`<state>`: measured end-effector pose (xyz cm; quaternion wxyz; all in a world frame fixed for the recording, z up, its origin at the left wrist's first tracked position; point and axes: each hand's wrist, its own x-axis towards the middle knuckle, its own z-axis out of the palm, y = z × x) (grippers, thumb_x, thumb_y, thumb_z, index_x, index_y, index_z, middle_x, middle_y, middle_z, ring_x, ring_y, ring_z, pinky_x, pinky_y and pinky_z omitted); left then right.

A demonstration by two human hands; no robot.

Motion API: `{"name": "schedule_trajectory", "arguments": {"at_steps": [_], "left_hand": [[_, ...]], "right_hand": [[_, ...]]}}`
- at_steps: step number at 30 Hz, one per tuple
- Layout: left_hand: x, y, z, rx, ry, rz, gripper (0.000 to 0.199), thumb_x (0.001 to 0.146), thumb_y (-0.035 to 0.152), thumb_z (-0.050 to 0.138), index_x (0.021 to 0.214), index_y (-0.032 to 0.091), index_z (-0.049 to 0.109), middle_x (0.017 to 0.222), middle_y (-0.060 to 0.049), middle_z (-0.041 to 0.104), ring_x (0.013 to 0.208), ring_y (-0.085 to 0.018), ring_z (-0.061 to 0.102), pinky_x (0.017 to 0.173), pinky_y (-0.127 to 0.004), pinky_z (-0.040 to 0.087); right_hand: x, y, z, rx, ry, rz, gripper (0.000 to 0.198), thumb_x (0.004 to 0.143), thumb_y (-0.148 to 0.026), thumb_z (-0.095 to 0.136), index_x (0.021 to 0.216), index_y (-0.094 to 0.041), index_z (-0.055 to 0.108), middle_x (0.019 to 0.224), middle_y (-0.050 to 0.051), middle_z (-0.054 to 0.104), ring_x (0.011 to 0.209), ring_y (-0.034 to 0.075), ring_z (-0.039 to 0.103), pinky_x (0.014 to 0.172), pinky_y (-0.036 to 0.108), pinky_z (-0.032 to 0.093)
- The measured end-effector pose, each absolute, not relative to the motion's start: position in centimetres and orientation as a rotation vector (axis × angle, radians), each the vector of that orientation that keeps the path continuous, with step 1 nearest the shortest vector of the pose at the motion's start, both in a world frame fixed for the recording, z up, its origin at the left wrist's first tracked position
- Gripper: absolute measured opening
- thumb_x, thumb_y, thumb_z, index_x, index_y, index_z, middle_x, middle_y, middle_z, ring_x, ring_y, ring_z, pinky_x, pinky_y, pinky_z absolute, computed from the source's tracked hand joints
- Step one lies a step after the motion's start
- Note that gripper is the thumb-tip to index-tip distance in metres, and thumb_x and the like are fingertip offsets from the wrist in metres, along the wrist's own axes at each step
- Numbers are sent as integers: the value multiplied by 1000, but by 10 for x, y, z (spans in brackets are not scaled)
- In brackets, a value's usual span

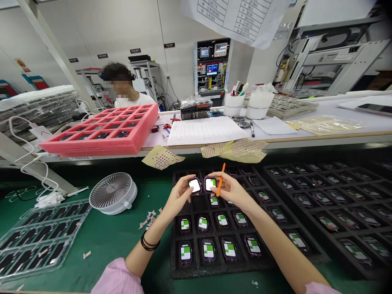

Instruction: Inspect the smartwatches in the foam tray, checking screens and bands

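Though squarish, glossy round-cornered watches [195,185]

Two hands [179,192] [232,188] hold two watches [195,184] [210,182], one pen [221,180].

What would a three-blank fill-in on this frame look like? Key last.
1. The left hand holds a device; the right hand holds another and a stick coloured ____.
2. The bands on the left forearm are ____.
3. Left of the left hand, on the green surface, stands a round ____.
Missing words: orange; black; fan.
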<state>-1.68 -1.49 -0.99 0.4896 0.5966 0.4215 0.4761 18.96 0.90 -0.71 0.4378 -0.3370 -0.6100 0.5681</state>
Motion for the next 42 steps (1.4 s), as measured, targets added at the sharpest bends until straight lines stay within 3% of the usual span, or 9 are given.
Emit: {"name": "schedule_trajectory", "arguments": {"at_steps": [5, 14, 21, 25, 30, 35, 39, 42], "left_hand": [[-17, -14, -16, 1486, 1021, 1129, 48, 80, 33, 65, 124, 21, 49, 108, -10, 62, 83, -17, 62, 55, -21, 44], [-15, -19, -3, 1394, 1098, 1144, 33, 83, 42, 57, 106, 18, 60, 85, -4, 64, 69, -14, 58, 50, -20, 41], [-15, -18, -4, 1395, 1108, 1127, 33, 81, 47, 59, 93, 16, 62, 73, -3, 64, 64, -14, 58, 49, -21, 40], [-15, -16, -9, 1471, 1076, 1133, 34, 80, 44, 62, 101, 18, 60, 83, -4, 63, 63, -11, 55, 46, -19, 37], [-17, -17, -10, 1539, 1038, 1097, 39, 79, 34, 65, 113, 19, 53, 101, -7, 62, 84, -16, 60, 65, -23, 47], [-18, -17, -9, 1560, 1076, 1087, 43, 78, 32, 67, 116, 19, 51, 106, -8, 61, 92, -18, 59, 69, -24, 46], [-18, -16, -10, 1504, 1078, 1120, 42, 78, 37, 66, 114, 19, 52, 98, -6, 62, 83, -16, 60, 65, -24, 47], [-17, -14, -10, 1440, 1087, 1159, 41, 76, 43, 66, 108, 19, 54, 88, -4, 61, 70, -13, 58, 56, -22, 45]], "right_hand": [[190, 10, -8, -833, -1513, 1385, 40, 67, -30, 76, 102, -23, 58, 95, 4, 60, 71, 14, 60, 66, 32, 59], [188, 7, 2, -952, -1357, 1416, 32, 67, -43, 75, 86, -20, 63, 73, -1, 50, 57, 10, 49, 45, 22, 51], [185, 5, 4, -1003, -1342, 1415, 28, 64, -40, 78, 76, -20, 62, 63, -4, 46, 51, 9, 43, 37, 19, 42], [187, 7, 0, -922, -1420, 1455, 32, 64, -36, 78, 86, -21, 61, 72, -2, 54, 57, 10, 50, 45, 21, 48], [190, 8, -1, -867, -1523, 1448, 38, 64, -30, 78, 95, -22, 59, 92, 2, 60, 70, 13, 58, 62, 28, 55], [192, 8, 2, -829, -1525, 1523, 38, 75, -36, 69, 108, -23, 55, 98, 5, 60, 62, 11, 60, 38, 17, 39], [193, 8, 1, -820, -1541, 1519, 38, 77, -38, 66, 110, -22, 55, 102, 7, 60, 62, 12, 62, 36, 17, 35], [192, 9, -2, -848, -1516, 1476, 35, 78, -41, 65, 107, -21, 58, 91, 5, 60, 56, 11, 59, 34, 17, 33]]}}
